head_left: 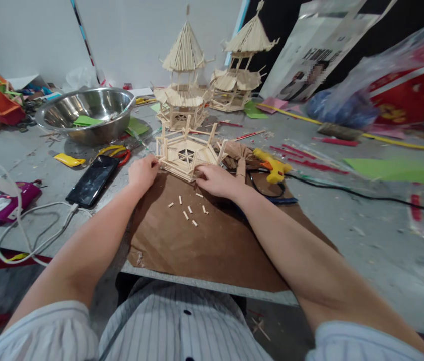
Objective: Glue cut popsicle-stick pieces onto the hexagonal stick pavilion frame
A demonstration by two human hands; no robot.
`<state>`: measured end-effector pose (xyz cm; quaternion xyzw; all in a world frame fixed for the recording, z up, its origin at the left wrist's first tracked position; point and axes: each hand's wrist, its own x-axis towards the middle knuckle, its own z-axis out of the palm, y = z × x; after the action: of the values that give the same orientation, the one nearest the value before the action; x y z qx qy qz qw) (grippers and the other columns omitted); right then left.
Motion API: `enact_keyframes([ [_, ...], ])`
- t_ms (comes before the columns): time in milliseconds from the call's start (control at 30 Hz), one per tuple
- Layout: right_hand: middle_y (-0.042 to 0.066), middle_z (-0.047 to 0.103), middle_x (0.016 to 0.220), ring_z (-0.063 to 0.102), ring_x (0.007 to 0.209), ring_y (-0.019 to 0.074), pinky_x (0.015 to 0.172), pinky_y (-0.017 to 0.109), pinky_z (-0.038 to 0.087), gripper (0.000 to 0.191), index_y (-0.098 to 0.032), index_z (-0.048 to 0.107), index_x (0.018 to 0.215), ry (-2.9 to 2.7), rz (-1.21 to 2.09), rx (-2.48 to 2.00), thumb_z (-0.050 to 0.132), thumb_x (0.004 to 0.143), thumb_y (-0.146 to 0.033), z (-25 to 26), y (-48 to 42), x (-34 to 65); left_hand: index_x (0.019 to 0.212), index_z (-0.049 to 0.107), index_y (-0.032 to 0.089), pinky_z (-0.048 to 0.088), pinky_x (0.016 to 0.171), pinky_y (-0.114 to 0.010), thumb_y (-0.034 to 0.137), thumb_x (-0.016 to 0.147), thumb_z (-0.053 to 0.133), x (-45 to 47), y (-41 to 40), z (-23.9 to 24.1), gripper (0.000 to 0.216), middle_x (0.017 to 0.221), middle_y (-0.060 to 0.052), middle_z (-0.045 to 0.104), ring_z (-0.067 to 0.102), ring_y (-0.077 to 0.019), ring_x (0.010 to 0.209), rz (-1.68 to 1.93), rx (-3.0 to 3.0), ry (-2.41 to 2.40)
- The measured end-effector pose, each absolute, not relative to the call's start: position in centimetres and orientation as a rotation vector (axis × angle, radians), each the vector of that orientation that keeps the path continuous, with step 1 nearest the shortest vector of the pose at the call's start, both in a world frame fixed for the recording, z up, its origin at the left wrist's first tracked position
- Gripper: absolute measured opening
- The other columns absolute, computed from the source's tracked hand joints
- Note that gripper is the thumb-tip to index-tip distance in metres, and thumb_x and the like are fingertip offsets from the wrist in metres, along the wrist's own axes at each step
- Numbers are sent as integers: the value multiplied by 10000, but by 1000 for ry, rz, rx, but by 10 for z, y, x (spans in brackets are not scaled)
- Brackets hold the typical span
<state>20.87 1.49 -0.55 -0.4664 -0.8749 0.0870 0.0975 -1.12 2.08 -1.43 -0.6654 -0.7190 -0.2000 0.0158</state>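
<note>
A low wooden-stick pavilion base, six-sided with short posts standing up from its rim, sits at the far end of a brown paper sheet. My left hand is closed at its left side, fingertips against the frame. On the near right side, my right hand grips the edge with curled fingers. Several short cut stick pieces lie scattered on the paper before it. Just behind stands a tiered stick pagoda with a pointed roof, and another stick pagoda stands to its right.
To the left are a steel bowl, a yellow-handled tool, pliers and a phone on a white cable. A yellow glue gun with a black cord lies right. Green paper and plastic bags are farther right.
</note>
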Motion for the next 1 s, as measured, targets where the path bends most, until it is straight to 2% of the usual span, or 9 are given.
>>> enact_keyframes([
  [833, 119, 610, 956, 551, 878, 190, 758, 275, 392, 199, -129, 573, 898, -2585, 256, -1378, 432, 774, -192, -6, 15, 209, 951, 607, 186, 410, 662, -283, 388, 874, 401, -13, 17, -8, 298, 934, -81, 666, 621, -224, 868, -284, -2094, -1956],
  [1000, 130, 610, 988, 553, 903, 209, 768, 293, 398, 223, -126, 573, 929, -2584, 262, -1396, 425, 781, -205, -7, 15, 209, 1110, 530, 212, 410, 690, -279, 394, 865, 423, -12, 14, -9, 324, 984, -64, 658, 615, -208, 875, -364, -2107, -1944],
])
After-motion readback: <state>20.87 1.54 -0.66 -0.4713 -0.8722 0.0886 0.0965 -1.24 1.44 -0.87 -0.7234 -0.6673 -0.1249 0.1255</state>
